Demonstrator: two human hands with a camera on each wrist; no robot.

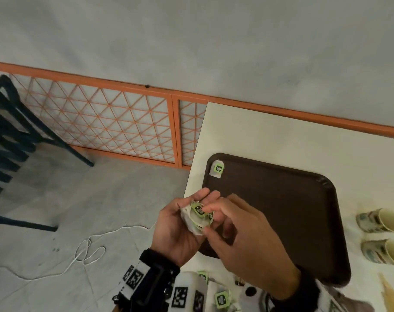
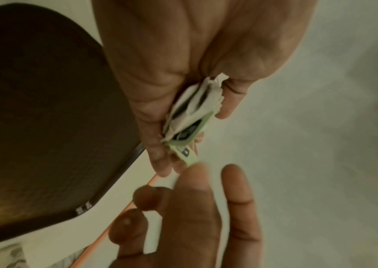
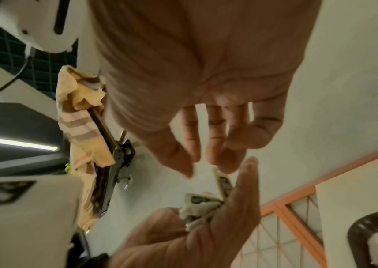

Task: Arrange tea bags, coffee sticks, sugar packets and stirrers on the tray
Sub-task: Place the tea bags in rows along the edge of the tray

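Several tea bags (image 1: 198, 218) with green tags are held as a bunch in the left hand (image 1: 176, 230), whose fingers (image 2: 160, 163) are curled round them, just off the near left corner of the brown tray (image 1: 281, 210). The bunch is met from the right by the right hand (image 1: 243, 239). In the right wrist view its fingers (image 3: 215, 145) are seen loosely extended towards a green tag that sticks up from the bunch; whether the tag is touched or pinched cannot be told, as the fingertips are blurred.

One tea bag (image 1: 217, 168) is seen lying flat in the far left corner of the tray, well apart from the hands. The tray is set on a white desk (image 1: 281, 136). Two paper cups (image 1: 380, 235) are laid on their sides on the desk just beyond the tray's right edge. More green-tagged tea bags (image 1: 222, 298) are seen at the near edge of the desk, below the wrists. Pale wooden stirrers (image 1: 392, 296) are seen near the lower right corner.
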